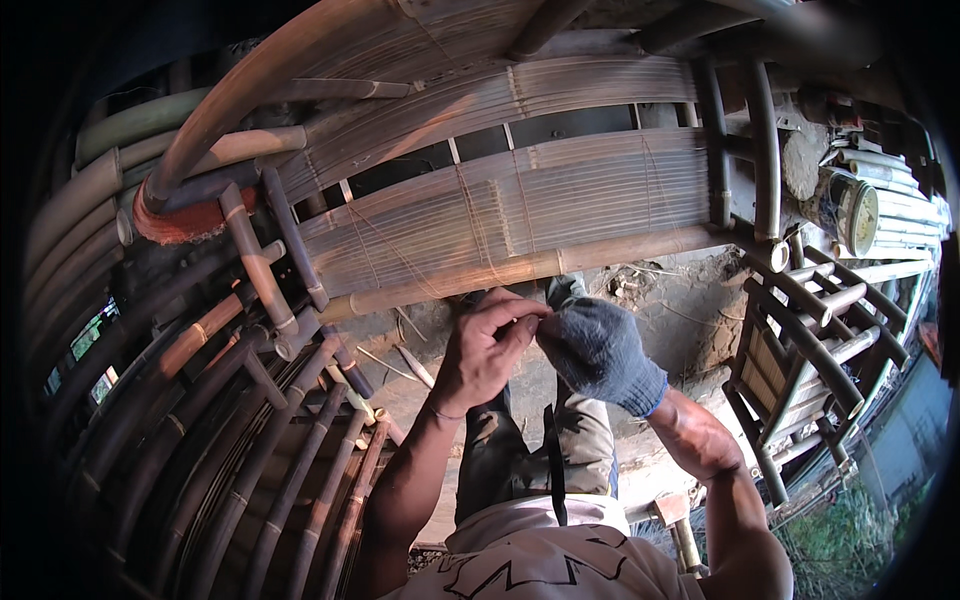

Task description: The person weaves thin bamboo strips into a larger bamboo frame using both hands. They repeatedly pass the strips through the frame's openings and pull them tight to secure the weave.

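My bare left hand (488, 345) and my right hand (602, 352), in a grey knit glove, meet in front of me. Thumb and fingers of the left hand are pinched together, touching the tip of the gloved hand, whose fingers are closed too. Whatever lies between them is too small or hidden to make out. Just beyond the hands runs the front pole (520, 268) of a large bamboo seat. Its slatted panel (590, 190) has thin brown cords (475, 225) lying across it.
Dark bamboo poles (240, 480) crowd the left side. At the right stands a small bamboo frame (810, 340), with a tub (858, 215) behind it. A block-headed tool (672, 508) lies by my right elbow. Thin strips (388, 362) lie on the ground (680, 320).
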Motion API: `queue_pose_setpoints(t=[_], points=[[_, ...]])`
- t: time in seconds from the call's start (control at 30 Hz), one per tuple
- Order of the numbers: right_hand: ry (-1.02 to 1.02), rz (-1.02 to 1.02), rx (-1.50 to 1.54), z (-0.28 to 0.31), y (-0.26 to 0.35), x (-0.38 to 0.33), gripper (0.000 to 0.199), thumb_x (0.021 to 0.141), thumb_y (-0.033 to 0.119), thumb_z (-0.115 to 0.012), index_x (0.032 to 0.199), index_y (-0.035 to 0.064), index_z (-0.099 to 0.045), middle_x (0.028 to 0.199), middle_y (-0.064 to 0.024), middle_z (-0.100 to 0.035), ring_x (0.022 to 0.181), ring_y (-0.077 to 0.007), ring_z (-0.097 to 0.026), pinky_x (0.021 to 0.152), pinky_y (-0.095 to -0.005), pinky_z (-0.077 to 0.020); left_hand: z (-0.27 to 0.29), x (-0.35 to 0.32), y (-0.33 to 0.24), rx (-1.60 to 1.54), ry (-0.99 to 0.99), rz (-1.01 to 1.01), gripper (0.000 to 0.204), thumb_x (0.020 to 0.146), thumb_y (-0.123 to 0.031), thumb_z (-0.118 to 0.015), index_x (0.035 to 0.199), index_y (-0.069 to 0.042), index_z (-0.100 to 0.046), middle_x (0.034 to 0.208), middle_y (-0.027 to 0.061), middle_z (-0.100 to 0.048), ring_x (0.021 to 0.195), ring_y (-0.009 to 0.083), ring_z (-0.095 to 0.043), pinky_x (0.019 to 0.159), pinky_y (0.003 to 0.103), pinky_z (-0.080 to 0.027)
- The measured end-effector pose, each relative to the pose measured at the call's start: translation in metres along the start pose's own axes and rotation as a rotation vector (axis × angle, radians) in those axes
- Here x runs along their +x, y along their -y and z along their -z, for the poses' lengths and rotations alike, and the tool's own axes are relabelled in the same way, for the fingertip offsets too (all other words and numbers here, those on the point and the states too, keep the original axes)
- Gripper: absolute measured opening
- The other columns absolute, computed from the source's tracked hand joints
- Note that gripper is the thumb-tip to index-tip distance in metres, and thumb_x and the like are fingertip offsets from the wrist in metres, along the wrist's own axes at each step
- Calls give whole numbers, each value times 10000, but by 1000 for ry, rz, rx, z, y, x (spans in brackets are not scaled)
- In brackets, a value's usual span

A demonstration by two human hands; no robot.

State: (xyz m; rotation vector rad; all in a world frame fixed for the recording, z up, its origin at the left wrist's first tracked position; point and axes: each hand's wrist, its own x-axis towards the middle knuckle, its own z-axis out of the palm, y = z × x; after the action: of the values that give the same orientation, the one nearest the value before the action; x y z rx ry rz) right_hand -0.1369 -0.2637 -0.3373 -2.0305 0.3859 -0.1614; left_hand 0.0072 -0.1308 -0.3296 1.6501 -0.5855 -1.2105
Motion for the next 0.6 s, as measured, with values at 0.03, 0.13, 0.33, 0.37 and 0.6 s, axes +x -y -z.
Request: queue_pose_setpoints(t=[0.03,0.13,0.33,0.37,0.6], points=[[-13,-43,59,0,0,3,154,810,105,-738,944,66,-675,746,-121,-645,656,-301,-638,599,-389,-491,0,0,-2,61,-28,-55,139,913,10,-626,1027,-1,-704,917,85,-631,818,174,-629,730,285,-501],[-7,-189,183,6,-6,12,199,858,104,-715,1036,27,-670,790,-147,-670,713,-279,-677,656,-350,-520,6,7,-12,393,-57,-204,105,910,-36,-664,1005,-8,-701,918,95,-640,797,218,-646,714,296,-512],[-92,-216,371,3,-2,47,315,787,33,-721,1094,53,-655,1007,-99,-688,870,-277,-680,766,-376,-536,20,8,-7,243,-173,-142,117,918,-126,-710,928,-9,-710,856,67,-656,732,175,-630,657,292,-496],[-76,-130,311,-2,-8,47,323,777,40,-730,1092,61,-657,1034,-102,-679,906,-288,-671,776,-384,-534,22,9,-6,197,-172,-120,122,923,-129,-708,932,-8,-712,855,58,-653,736,159,-623,658,282,-491],[-183,41,-28,-25,-14,41,290,764,101,-758,1043,95,-681,1045,-116,-653,942,-334,-648,776,-429,-526,17,10,0,188,-383,-39,93,884,-15,-728,969,9,-700,876,24,-650,705,50,-518,630,196,-410]])
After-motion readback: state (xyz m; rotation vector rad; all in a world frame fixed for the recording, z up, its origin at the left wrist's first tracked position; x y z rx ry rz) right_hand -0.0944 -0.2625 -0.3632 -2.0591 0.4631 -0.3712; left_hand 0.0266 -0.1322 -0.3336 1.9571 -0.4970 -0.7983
